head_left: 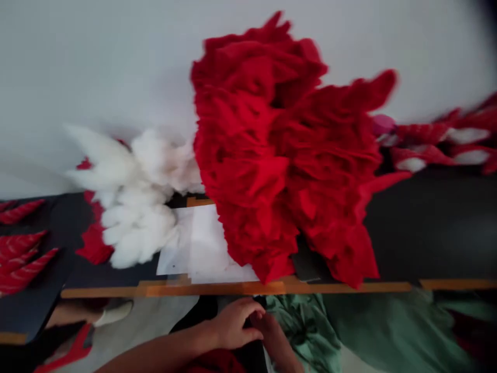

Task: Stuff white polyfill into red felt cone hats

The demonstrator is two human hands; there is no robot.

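Black cloth (198,317) is held at its edge by the left hand (233,324), fingers curled narrow; right hand (269,331) fingers, I cannot tell. Green cloth (303,326) lies at three o'clock, red ruffled cloth (272,155) at twelve.

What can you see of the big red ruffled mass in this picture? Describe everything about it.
The big red ruffled mass is a bulky heap of overlapping, pointed layers, bright red and soft-looking, like felt or cloth. Its tips jut unevenly. It lies mid-view over a dark board, its lower edge on white paper. A white fluffy mass touches its left side.
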